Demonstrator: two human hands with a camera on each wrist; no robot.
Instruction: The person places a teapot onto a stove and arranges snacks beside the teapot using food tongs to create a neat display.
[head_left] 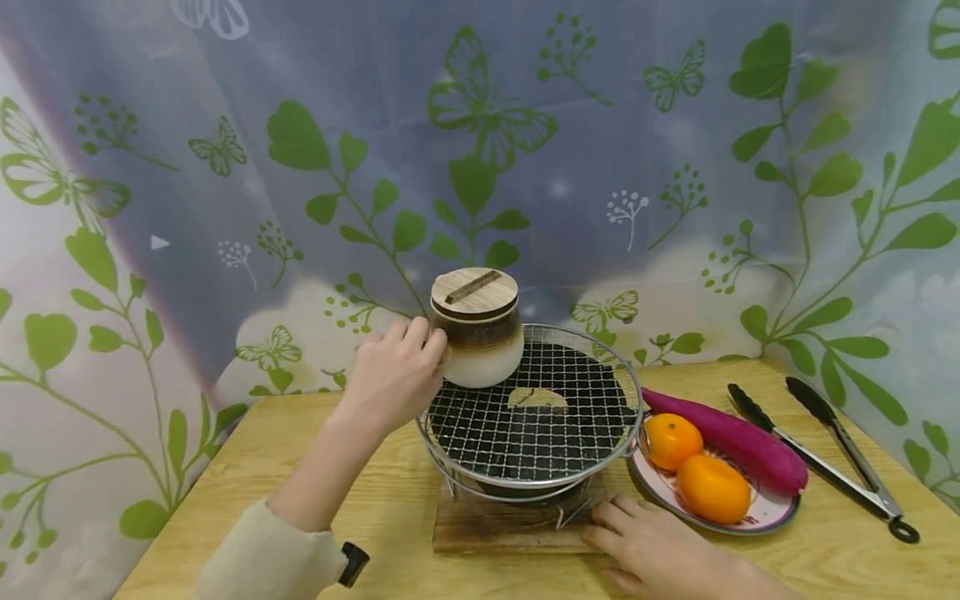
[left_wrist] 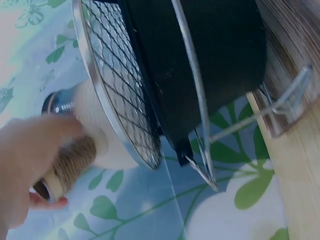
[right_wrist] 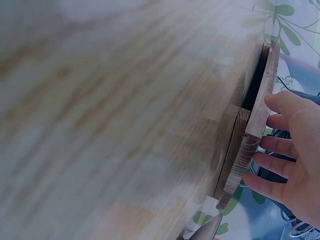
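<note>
Wood-grain table (head_left: pixel 390 508); pot (head_left: pixel 487 358) in left hand (head_left: pixel 397 367), beyond right hand (head_left: pixel 648 542).

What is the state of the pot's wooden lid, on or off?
On: in the head view, the wooden lid covers the mouth of the pot.

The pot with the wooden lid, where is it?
In the head view, the pot is at the back left of the wire grill, gripped by the left hand.
</note>
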